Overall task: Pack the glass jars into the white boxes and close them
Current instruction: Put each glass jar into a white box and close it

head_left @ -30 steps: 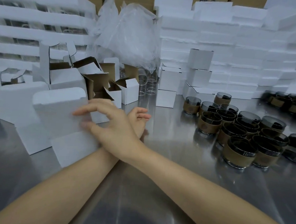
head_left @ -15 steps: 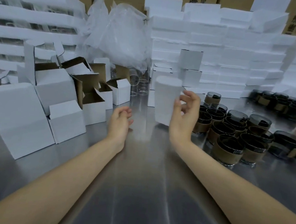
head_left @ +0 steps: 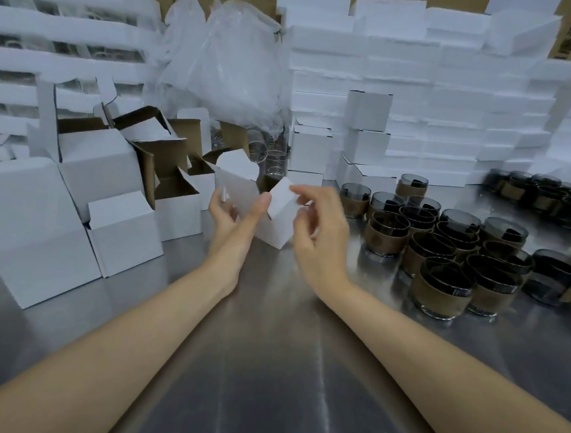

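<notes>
I hold a small white box [head_left: 279,219] above the steel table [head_left: 267,367] at the centre, its top flap [head_left: 237,179] standing open. My left hand [head_left: 235,218] grips its left side, thumb up against the front corner. My right hand [head_left: 317,232] is at the box's right side with curled fingers; it is blurred, and I cannot tell how firmly it grips. Several smoked glass jars [head_left: 441,288] with brown bands stand in a cluster to the right, apart from both hands.
Open and folded white boxes [head_left: 121,232] crowd the left side. Closed white boxes [head_left: 369,110] and foam slabs [head_left: 455,93] are stacked at the back. A clear plastic bag [head_left: 227,60] hangs over clear glasses [head_left: 274,161]. More dark jars [head_left: 545,197] sit far right.
The flat white box that my right hand carried in from the left pile is now opened into a cube. My left hand has come up and taken hold of it.
</notes>
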### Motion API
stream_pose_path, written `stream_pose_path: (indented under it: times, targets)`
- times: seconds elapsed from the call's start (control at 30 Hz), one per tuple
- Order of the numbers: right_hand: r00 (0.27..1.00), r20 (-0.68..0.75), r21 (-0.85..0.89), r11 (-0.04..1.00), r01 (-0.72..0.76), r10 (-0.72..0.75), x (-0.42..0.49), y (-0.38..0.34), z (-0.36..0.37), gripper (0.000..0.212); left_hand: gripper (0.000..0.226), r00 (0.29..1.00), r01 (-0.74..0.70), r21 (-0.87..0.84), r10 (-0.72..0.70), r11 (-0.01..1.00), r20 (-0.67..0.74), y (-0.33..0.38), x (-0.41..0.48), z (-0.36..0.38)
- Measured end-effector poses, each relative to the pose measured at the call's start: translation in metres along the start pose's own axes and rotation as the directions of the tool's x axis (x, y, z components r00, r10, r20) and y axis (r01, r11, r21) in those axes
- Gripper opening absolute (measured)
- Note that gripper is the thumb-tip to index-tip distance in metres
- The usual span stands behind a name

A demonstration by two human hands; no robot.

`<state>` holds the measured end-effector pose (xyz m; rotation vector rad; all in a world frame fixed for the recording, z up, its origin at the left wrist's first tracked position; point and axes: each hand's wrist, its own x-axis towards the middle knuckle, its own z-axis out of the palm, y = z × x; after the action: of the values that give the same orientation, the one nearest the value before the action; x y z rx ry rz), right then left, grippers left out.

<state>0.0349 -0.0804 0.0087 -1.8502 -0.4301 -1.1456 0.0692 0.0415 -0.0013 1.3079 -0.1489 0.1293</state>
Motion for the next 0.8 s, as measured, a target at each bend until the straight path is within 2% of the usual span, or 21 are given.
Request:
stream_pose_path:
  times: [0.03, 0.07, 0.13, 0.2, 0.3, 0.33, 0.4, 0.47, 0.57, 0.63, 0.73, 0.8]
  targets:
    - [0.999, -0.033, -0.055, 0.998, -0.036, 0.034, 0.004, 0.003, -0.004, 0.043, 0.123, 1.0, -0.007, 0.026, 0.007, 1.0, 0.005, -0.001, -0.001, 0.0]
    - [0.996, -0.005, -0.09, 0.992, -0.092, 0.092, 0.007, 0.007, -0.007, 0.048, 0.121, 1.0, -0.005, 0.053, 0.004, 0.999, 0.014, -0.001, -0.002, 0.001]
    - [0.965, 0.161, -0.114, 0.975, -0.192, 0.208, 0.01, 0.016, -0.013, 0.057, 0.102, 0.997, 0.003, 0.107, -0.011, 0.994, 0.073, -0.001, -0.002, 0.001]
    - [0.908, 0.288, -0.043, 0.951, -0.306, 0.305, 0.009, 0.021, -0.014, 0.053, 0.074, 0.986, -0.019, 0.142, -0.004, 0.99, 0.164, -0.002, -0.002, 0.001]
    - [0.86, 0.332, 0.114, 0.889, -0.444, 0.387, 0.009, 0.023, -0.01, 0.052, 0.061, 0.985, -0.014, 0.184, -0.018, 0.983, 0.172, -0.002, -0.003, 0.001]
    - [0.866, 0.319, 0.106, 0.894, -0.436, 0.385, 0.009, 0.022, -0.008, 0.051, 0.06, 0.986, -0.016, 0.196, -0.017, 0.98, 0.166, -0.002, -0.003, 0.002]
    - [0.916, 0.193, 0.016, 0.933, -0.36, 0.351, 0.008, 0.025, -0.007, 0.051, 0.06, 0.989, -0.022, 0.232, -0.013, 0.973, 0.15, -0.003, -0.003, 0.003]
    - [0.923, 0.109, -0.045, 0.93, -0.365, 0.368, 0.011, 0.029, -0.009, 0.057, 0.062, 0.994, -0.018, 0.267, -0.011, 0.963, 0.109, -0.004, -0.003, 0.004]
    - [0.86, 0.216, -0.017, 0.882, -0.47, 0.462, 0.016, 0.036, -0.012, 0.068, 0.059, 0.998, -0.029, 0.387, 0.006, 0.922, 0.061, -0.005, -0.004, 0.005]
    - [0.822, 0.277, -0.001, 0.856, -0.517, 0.497, 0.016, 0.037, -0.012, 0.068, 0.058, 0.997, -0.045, 0.452, 0.013, 0.891, 0.073, -0.004, -0.006, 0.006]
    - [0.857, 0.223, 0.046, 0.873, -0.485, 0.465, 0.016, 0.035, -0.012, 0.053, 0.061, 0.995, -0.044, 0.447, 0.0, 0.893, 0.098, -0.001, -0.007, 0.007]
    - [0.889, 0.202, 0.074, 0.899, -0.432, 0.41, 0.015, 0.031, -0.013, 0.036, 0.053, 0.993, -0.024, 0.396, -0.026, 0.918, 0.119, 0.0, -0.008, 0.007]
